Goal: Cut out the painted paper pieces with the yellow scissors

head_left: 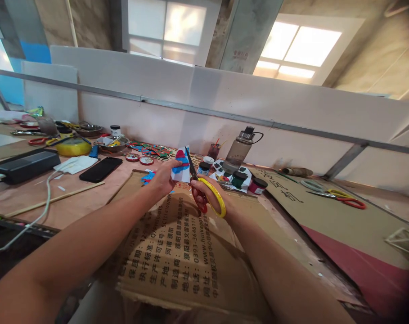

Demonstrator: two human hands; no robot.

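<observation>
My left hand (166, 174) pinches a small white paper (181, 173) painted blue and red, held upright above a flattened cardboard sheet (177, 252). In my right hand (209, 191) are scissors (217, 198) with yellow and red handles, fingers wrapped round them. The dark blades point up and away, along the right edge of the paper. Whether the blades are parted is hard to tell. Blue scraps (147, 177) lie on the cardboard just left of my left hand.
Behind the hands stand a grey bottle (238, 150), a green paint jar (238, 179) and a magenta jar (257, 186). A phone (101, 169), yellow tape roll (74, 146) and black box (25, 165) lie left. Other scissors (346, 199) rest right.
</observation>
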